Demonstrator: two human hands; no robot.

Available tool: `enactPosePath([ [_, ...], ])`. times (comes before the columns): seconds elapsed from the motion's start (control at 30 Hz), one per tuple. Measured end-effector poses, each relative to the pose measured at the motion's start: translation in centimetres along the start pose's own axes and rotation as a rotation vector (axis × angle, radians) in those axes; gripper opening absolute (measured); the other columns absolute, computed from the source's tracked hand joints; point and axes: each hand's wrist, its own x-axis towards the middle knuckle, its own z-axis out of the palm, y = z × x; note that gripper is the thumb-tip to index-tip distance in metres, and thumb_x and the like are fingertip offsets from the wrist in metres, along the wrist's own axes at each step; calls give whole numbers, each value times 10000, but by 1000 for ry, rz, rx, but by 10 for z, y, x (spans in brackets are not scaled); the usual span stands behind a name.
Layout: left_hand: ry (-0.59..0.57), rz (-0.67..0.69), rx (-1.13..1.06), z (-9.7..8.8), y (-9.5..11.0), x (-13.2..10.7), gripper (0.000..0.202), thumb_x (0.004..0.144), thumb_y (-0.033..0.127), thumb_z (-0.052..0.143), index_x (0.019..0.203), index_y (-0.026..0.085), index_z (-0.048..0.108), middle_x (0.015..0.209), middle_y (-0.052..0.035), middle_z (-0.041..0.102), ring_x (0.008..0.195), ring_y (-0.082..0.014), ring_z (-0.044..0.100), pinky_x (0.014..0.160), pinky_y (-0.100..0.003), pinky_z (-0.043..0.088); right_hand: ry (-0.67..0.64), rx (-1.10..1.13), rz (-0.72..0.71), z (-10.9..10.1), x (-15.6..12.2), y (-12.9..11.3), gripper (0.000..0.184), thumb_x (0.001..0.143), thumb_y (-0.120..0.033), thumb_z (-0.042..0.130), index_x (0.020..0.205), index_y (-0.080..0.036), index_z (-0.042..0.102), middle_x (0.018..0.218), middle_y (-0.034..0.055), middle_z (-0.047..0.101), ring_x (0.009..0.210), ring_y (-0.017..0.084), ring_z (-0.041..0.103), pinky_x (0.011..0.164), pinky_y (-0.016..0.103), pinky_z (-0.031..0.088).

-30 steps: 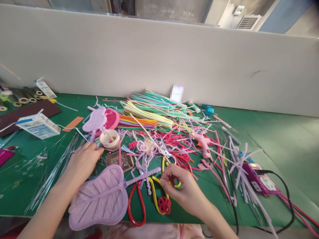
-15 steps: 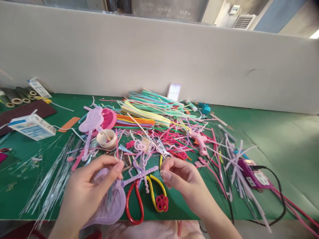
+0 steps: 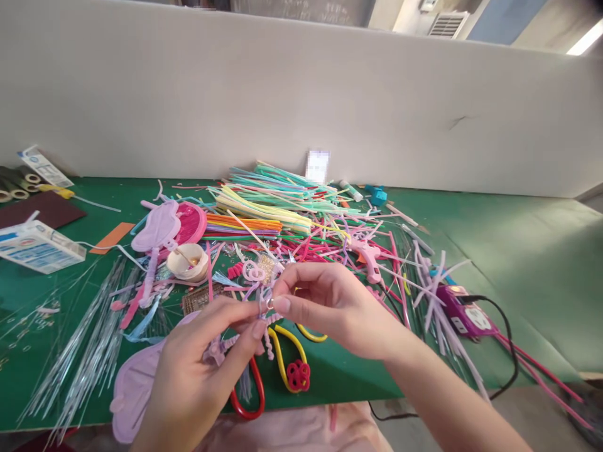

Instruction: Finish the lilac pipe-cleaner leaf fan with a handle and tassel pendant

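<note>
My left hand (image 3: 207,351) is closed in a pinch on what looks like a pale tassel (image 3: 245,384), whose greyish strands hang below the fingers. In the fingertips of my right hand (image 3: 320,304) is a small metal ring (image 3: 269,304). Both sets of fingertips meet at the ring; whether the tassel's cord passes through it is hidden. Under my left hand lies a lilac pipe-cleaner wand (image 3: 136,383), partly covered. Red-handled pliers (image 3: 257,392) and a yellow pipe-cleaner loop with a red flower (image 3: 298,375) lie just below the hands.
Bundles of coloured pipe cleaners (image 3: 264,210) heap up at the back. A pink glue gun (image 3: 370,254) and a purple box with a black cable (image 3: 464,314) are on the right. To the left are a bead cup (image 3: 187,263), silvery strands (image 3: 87,339) and a milk carton (image 3: 40,245).
My hands have come together, the right moving left with the ring and the left moving right with the tassel. The view has shifted slightly.
</note>
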Motion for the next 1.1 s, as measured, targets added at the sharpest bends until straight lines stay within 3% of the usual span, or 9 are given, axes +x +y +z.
enactPosePath([
  [0.13,-13,18,-15,3,-1,1,75,827,350,663,836,309,726,613,52,647,569,-131,606,622,-249,500,-26,-98,-4,-10,0,-2,255,828,-399,719,783,-162,635,720,-20,559,609,80,476,502,199,353],
  [0.3,-80,126,32,5,-8,2,110,861,292,628,916,315,721,633,52,650,571,-125,621,585,-231,494,-53,-163,-2,-18,-4,0,238,848,-384,702,780,-169,628,704,-27,559,594,79,460,512,207,357],
  [0.4,-55,138,43,8,-7,0,149,869,271,614,950,334,721,665,56,654,588,-115,616,605,-225,487,-47,-255,-32,-21,-4,-2,225,852,-364,699,766,-169,625,711,-22,583,601,85,476,530,215,386],
  [0.6,-54,201,42,13,-6,-1,188,869,234,604,963,340,729,730,53,654,635,-102,605,623,-205,472,-64,-404,-81,-26,-4,-8,98,877,-188,623,783,-164,606,742,-14,600,658,96,522,584,213,433],
  [0.7,-96,219,59,14,-7,0,202,875,234,595,978,328,741,715,41,649,637,-106,611,614,-198,474,-74,-432,-52,-27,-5,-10,78,868,-170,623,795,-158,598,751,-17,595,665,92,520,600,209,429],
  [0.77,-123,141,38,14,-7,0,177,869,287,607,976,299,749,721,21,672,619,-120,622,610,-213,492,-67,-437,-21,-28,-6,-10,79,864,-175,626,794,-156,592,753,-20,588,662,89,510,599,208,416],
  [0.93,-102,-324,-214,17,-2,-2,296,794,464,670,979,238,721,643,3,715,672,-176,691,692,-257,551,-77,-284,89,-30,-6,-2,148,862,-251,639,765,-160,573,703,-34,533,625,86,467,571,213,373],
  [1.0,-101,-413,-289,19,-2,-1,313,776,479,678,961,228,707,697,-15,752,751,-198,718,716,-265,558,-74,-250,124,-30,-5,4,164,851,-263,647,749,-158,572,685,-37,519,611,84,453,561,214,359],
  [1.1,-101,-437,-294,21,-3,1,303,752,471,700,900,206,709,795,-51,782,832,-230,732,770,-292,560,-76,-280,146,-30,-5,9,149,845,-265,646,760,-155,593,684,-34,532,611,85,447,556,211,355],
])
